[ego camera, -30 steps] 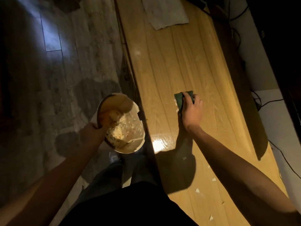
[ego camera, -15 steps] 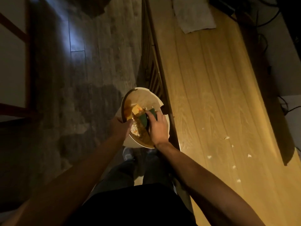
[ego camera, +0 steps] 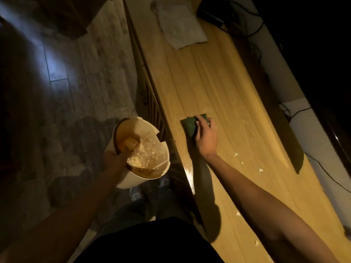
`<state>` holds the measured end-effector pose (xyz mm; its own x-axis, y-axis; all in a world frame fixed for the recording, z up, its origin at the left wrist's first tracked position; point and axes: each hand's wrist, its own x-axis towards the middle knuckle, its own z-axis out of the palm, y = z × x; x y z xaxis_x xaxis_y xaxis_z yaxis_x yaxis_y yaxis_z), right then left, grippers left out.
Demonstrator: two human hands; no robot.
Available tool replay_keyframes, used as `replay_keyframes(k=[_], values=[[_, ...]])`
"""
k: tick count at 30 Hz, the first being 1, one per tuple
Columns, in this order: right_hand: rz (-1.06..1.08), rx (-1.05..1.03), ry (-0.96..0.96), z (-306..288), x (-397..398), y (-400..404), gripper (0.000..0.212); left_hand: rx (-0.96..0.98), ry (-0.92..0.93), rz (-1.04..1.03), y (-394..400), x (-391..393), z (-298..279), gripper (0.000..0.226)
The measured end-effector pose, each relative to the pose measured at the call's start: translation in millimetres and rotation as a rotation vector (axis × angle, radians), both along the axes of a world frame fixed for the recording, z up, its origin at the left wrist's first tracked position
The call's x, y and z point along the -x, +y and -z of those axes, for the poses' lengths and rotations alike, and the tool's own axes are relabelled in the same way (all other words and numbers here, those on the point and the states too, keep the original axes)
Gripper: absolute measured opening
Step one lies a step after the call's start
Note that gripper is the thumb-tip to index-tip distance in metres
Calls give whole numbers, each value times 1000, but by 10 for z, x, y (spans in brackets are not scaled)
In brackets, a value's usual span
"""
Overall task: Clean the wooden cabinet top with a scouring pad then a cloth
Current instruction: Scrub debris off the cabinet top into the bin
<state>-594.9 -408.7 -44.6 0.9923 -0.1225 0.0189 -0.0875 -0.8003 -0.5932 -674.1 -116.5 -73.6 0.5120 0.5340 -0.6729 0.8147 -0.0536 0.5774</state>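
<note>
Head view: right hand presses a green scouring pad flat under its fingers near the cabinet top's left edge. Left hand grips a bin beside that edge. Crumbs may scatter to the floor if swept carelessly. Cloth lies at the far end.

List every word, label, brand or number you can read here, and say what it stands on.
None can be read.
Bin: no label shows.
Green scouring pad under the right hand: no print shows.
Cloth at the far end of the cabinet top: plain, dim.
Dark box beside it: too dark to tell.
</note>
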Motion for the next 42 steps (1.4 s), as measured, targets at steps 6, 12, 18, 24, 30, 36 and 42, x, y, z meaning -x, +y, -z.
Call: replay_keyframes(k=[6,12,18,24,30,36,42], values=[[282,75,2,36,-626,-1301,34,-104,16,-29,-54,-151,-22,48],[444,201,143,223,-1258,-2336,38,-146,-11,-41,-169,-302,-38,47],[388,268,224,468,-1446,-2249,41,-205,-49,-127,-207,-377,41,30],[60,333,101,527,-1334,-1239,56,-133,-73,-226,-295,-427,71,36],[-167,191,94,462,-814,204,53,-180,-39,-136,-321,-292,10,36],[-639,196,92,514,-22,1259,49,-64,-21,-115,-184,-58,14,35],[-534,147,156,478,495,1350,47,23,-54,-110,-56,234,-92,36]])
